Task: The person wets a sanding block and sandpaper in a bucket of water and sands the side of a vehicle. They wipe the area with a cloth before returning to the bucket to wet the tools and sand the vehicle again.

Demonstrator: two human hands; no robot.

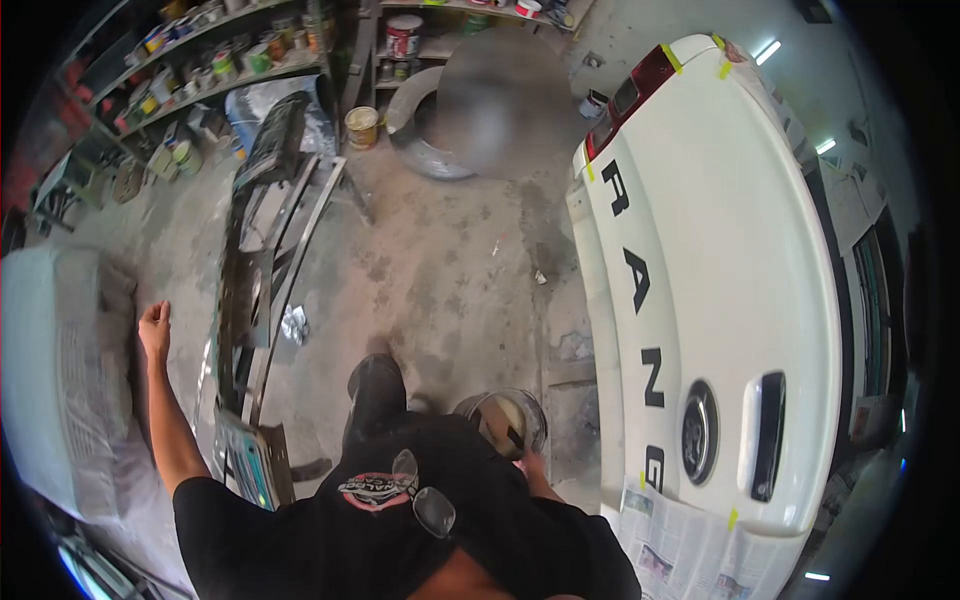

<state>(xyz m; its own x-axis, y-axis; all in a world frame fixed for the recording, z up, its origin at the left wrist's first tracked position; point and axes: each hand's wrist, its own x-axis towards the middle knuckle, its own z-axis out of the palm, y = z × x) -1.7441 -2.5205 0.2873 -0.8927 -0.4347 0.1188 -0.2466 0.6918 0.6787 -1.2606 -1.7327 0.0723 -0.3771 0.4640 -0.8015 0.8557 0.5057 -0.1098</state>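
Note:
My left hand (155, 328) is held out to the left with the arm bent, its fingers curled closed and nothing visible in them. It is near a covered, pale grey-blue bulky form (60, 370). By my right hip, my right hand (532, 466) is closed at the near edge of a round bucket (541, 415), seemingly holding it. A short black piece (515, 438) shows just beyond the fingers, over the bucket's opening. Something pale is inside the bucket. My body hides part of the right arm.
On the right stands a white tailgate (745, 250) with black letters, masked with newspaper (665, 545) and yellow tape. A metal frame (290, 270) runs along the left. Behind are a tyre (410, 125), a paint can (362, 128) and shelves of tins (215, 80). Crumpled foil (295, 323) lies on the floor.

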